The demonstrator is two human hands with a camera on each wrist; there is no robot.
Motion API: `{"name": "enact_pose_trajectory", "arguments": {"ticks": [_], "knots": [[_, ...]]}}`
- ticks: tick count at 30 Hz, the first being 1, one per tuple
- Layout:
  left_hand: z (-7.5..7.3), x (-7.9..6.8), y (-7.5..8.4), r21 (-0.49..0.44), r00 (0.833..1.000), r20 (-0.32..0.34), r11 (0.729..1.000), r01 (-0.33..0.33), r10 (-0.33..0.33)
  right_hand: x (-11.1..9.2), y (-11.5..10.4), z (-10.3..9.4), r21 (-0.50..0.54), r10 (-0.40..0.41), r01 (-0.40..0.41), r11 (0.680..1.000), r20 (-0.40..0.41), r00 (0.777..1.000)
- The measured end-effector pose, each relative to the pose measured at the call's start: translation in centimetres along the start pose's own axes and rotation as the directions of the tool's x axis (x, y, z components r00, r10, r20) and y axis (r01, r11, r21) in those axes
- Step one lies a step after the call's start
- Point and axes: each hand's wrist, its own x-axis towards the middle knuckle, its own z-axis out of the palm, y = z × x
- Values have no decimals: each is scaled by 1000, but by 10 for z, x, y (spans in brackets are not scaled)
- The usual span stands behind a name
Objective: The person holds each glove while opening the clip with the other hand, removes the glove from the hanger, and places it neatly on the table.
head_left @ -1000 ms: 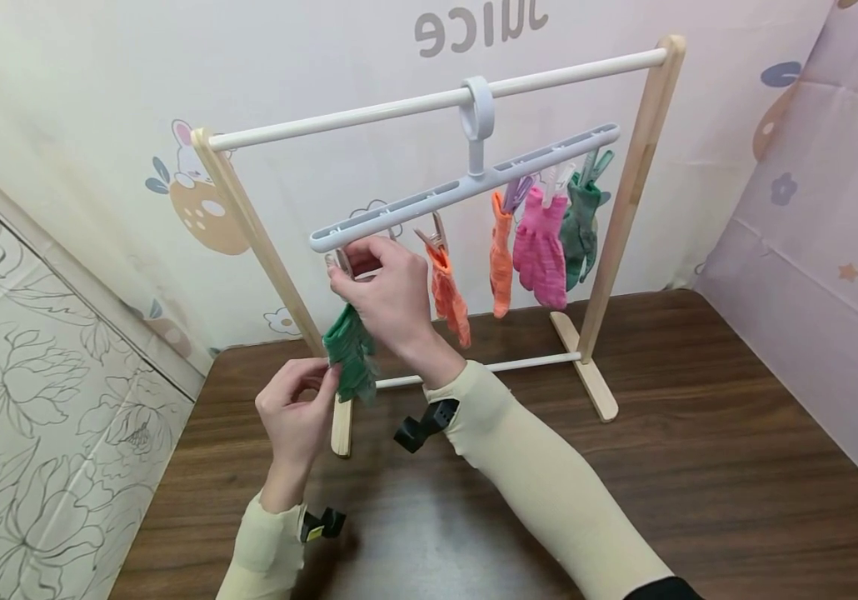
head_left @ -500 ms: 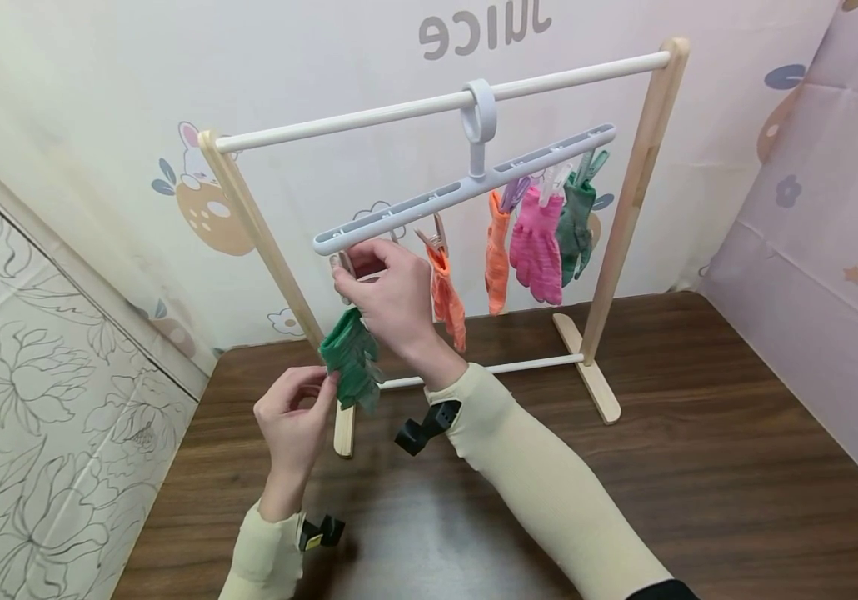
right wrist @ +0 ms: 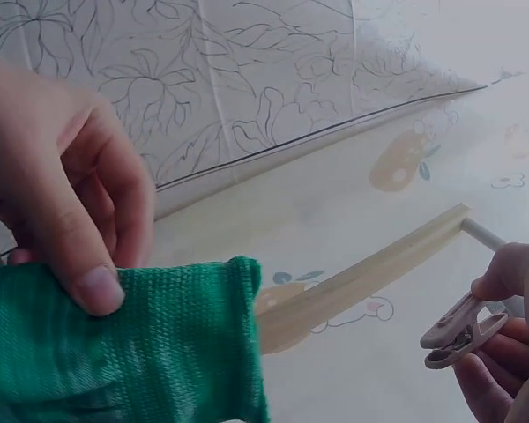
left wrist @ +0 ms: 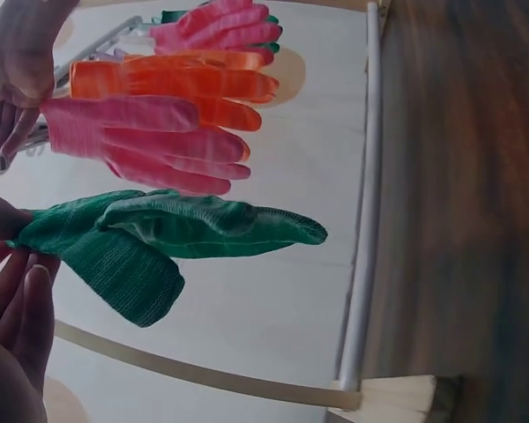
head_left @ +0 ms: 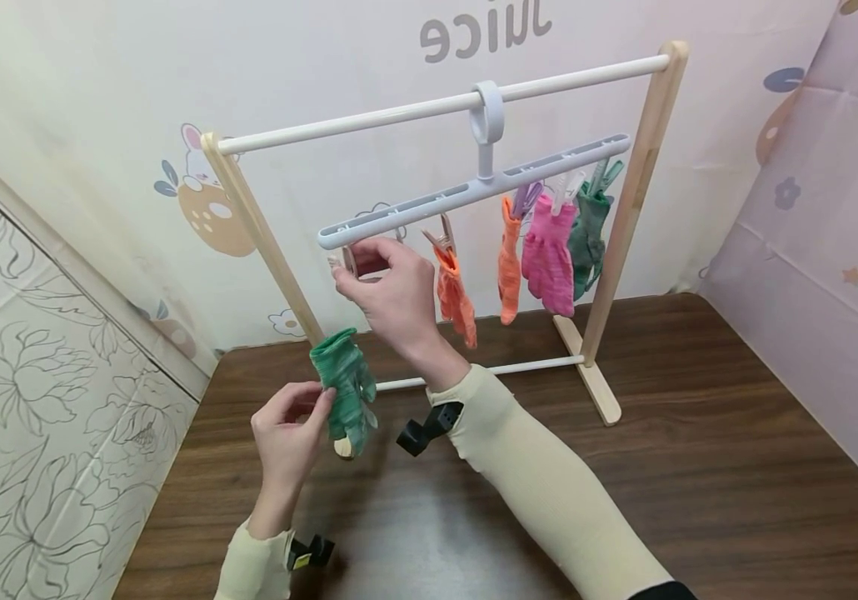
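Observation:
My left hand (head_left: pixel 286 433) pinches a small green knit glove (head_left: pixel 342 387) at the edge of its cuff, between thumb and fingers. The glove's fingers dangle below. In the right wrist view its cuff faces the clothespin (right wrist: pixel 463 333), with a gap between them. My right hand (head_left: pixel 395 292) squeezes this pale clothespin, under the left end of the grey hanger (head_left: pixel 399 215); no cloth shows in it. A pink glove (left wrist: pixel 141 137) hangs behind my right hand in the left wrist view.
The hanger hooks over the white rod (head_left: pixel 354 122) of a wooden rack (head_left: pixel 631 200). Orange gloves (head_left: pixel 456 300), another pink glove (head_left: pixel 549 258) and a dark green glove (head_left: pixel 589 237) hang from clothespins toward the right. The rack stands on a brown table (head_left: pixel 699 467) before a printed curtain.
My left hand has moved down with the green glove, away from the clothespin, and the glove has turned its broad side to the head view. The hanger has swung slightly right.

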Motion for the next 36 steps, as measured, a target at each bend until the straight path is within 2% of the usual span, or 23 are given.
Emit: {"name": "enact_pose_trajectory", "arguments": {"ticks": [3, 7, 12, 17, 21, 27, 31, 36], "knots": [[-5, -5, -1, -15, 997, 24, 997, 76, -75, -1, 1, 0, 5, 2, -2, 1000, -1, 1000], [-11, -12, -8, -25, 983, 48, 984, 179, -177, -1, 1, 0, 12, 7, -7, 1000, -5, 1000], [-17, -24, -35, -68, 954, 83, 953, 295, -289, -1, 0, 0, 18, 9, -8, 1000, -11, 1000], [-19, -38, -54, -126, 917, 188, 917, 378, -352, -2, 0, -1, 5, -9, 9, 1000, -8, 1000], [-21, -47, -63, -119, 877, 296, 896, 428, -379, -2, 0, -2, 1, -20, 20, 1000, -4, 1000], [-25, -52, -72, -115, 797, 449, 859, 499, -403, -2, 1, -1, 8, -28, 28, 1000, -8, 1000], [-27, -51, -76, -72, 763, 486, 850, 522, -427, -2, 1, -1, 4, -40, 40, 999, -7, 999], [-33, -50, -81, 47, 712, 491, 831, 555, -503, -2, 0, -1, -4, -53, 53, 999, -4, 999]]}}
